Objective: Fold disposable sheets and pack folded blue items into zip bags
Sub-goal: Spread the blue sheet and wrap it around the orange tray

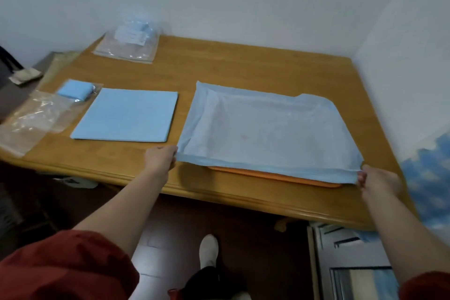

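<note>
White walls meet in a corner behind a wooden tabletop (219, 68), which carries all the work items.

Left hand (161, 159): closed on the near left corner of a pale blue disposable sheet (265, 134), fingers pinched on the edge. Right hand (376, 181): closed on the near right corner of the same sheet, thumb and fingers gripping the folded edge. The sheet stretches between the two hands; its near edge is raised just clear of the surface while the far part lies flat, with the far edge turned over on itself. An orange tray (275, 175) shows under the sheet's near edge, between the hands.

Just beyond the left hand lies a flat, square folded blue sheet (126, 114). Further out to the left of that hand, a small folded blue item (74, 90) sits inside a clear zip bag (84, 94), touching the square sheet's far left corner. An empty-looking clear bag (34, 117) lies at the tabletop's left edge. Well beyond the left hand, by the wall, rests another clear bag with contents (129, 41); contents too blurred to identify.

Red sleeves (60, 268) cover both upper arms.
</note>
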